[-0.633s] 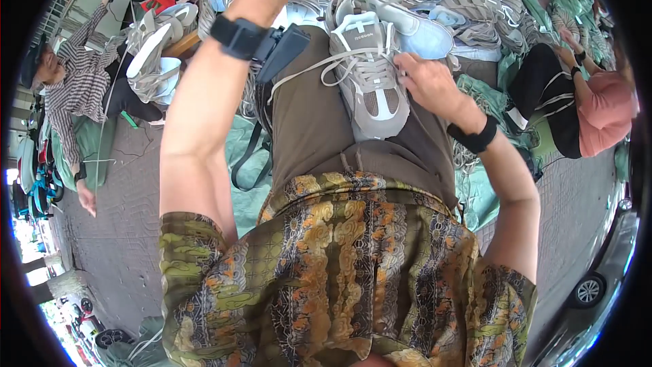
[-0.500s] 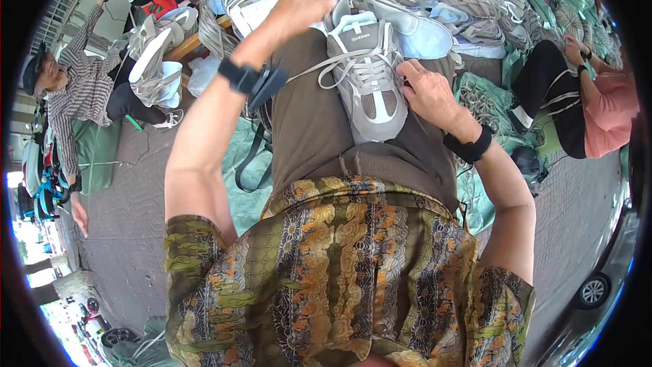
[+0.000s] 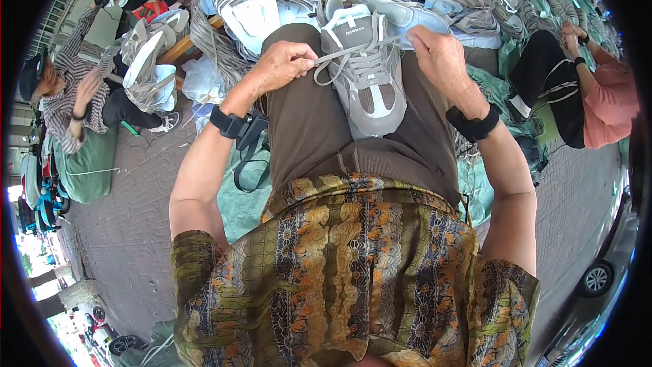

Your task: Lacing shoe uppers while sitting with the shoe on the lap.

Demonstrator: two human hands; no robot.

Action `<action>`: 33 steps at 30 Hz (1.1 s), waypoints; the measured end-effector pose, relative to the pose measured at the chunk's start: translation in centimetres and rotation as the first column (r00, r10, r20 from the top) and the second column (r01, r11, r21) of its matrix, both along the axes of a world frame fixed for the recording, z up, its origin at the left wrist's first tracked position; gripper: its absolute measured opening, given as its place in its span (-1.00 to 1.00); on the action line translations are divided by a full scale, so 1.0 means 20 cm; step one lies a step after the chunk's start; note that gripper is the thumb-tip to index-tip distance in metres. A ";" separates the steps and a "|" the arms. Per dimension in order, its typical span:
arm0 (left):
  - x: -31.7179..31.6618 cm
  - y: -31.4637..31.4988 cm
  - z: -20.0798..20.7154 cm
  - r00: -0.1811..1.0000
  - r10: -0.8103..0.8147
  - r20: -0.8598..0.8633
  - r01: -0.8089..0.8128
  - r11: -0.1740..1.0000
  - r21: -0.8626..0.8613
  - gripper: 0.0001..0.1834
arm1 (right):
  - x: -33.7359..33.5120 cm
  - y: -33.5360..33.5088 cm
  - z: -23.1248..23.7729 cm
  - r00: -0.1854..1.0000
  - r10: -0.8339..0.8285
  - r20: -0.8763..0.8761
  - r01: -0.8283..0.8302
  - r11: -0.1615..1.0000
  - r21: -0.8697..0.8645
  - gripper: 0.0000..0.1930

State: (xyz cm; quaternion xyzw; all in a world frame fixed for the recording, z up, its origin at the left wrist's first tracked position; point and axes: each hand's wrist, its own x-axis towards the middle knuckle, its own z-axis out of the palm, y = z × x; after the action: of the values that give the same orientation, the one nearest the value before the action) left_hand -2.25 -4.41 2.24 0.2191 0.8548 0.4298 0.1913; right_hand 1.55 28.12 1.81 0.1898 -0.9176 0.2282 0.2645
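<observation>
A grey sneaker upper (image 3: 375,103) with brown mesh panels lies between my thighs, its toe pointing at me. Its pale grey shoelace (image 3: 339,55) crosses the top of the lacing, with a loop hanging on the left side. My left hand (image 3: 284,66), left of the upper, pinches one end of that lace. On the other side my right hand (image 3: 443,58) is closed, its fingertips on the opposite lace end, which runs out to them. Another grey and white upper (image 3: 407,15) sits just behind the tongue.
Stacks of grey uppers (image 3: 248,10) line the far side, with more uppers (image 3: 479,3) at the far right. Someone in a striped shirt (image 3: 60,98) sits at left, and a person in pink (image 3: 611,105) at right. Green sheeting (image 3: 241,207) covers ground beside my legs.
My left hand has come down from above the upper to its left side, drawing lace. My right hand has moved off the upper's side, up to the lace on the right.
</observation>
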 end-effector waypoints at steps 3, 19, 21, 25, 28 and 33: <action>0.01 -0.03 0.01 0.998 -0.045 -0.048 0.045 0.999 -0.004 -0.87 | -0.10 -0.02 -0.05 0.999 -0.052 -0.009 0.050 0.985 -0.164 -0.85; 0.09 -0.48 -0.02 0.968 0.124 -0.219 -0.166 0.969 -0.184 -0.90 | -0.09 -0.01 -0.01 0.619 0.607 0.498 0.040 0.609 -0.792 -0.65; 0.09 -0.57 -0.02 0.939 0.116 -0.324 -0.196 0.954 -0.225 -0.91 | -0.08 -0.06 0.00 0.613 0.621 0.488 -0.016 0.627 -0.779 -0.70; 0.13 -0.73 -0.08 0.938 0.236 -0.253 -0.291 0.934 -0.207 -0.91 | -0.10 -0.08 -0.06 0.706 0.577 0.411 -0.243 0.743 -0.624 -0.82; 0.19 -0.74 -0.11 0.943 0.313 -0.116 -0.328 0.934 -0.144 -0.92 | -0.07 -0.09 -0.07 0.963 0.266 0.041 -0.264 0.963 -0.047 -0.89; 0.26 -0.71 -0.14 0.976 0.209 0.055 -0.210 0.978 0.016 -0.90 | -0.10 -0.21 -0.09 0.990 0.091 -0.104 -0.088 0.996 0.027 -0.91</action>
State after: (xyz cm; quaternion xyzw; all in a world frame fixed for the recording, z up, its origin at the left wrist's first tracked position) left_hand 2.95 -18.71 -0.50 0.1183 0.8630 0.4626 0.1652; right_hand -0.47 24.00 0.01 0.2455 -0.8955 0.2191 0.2996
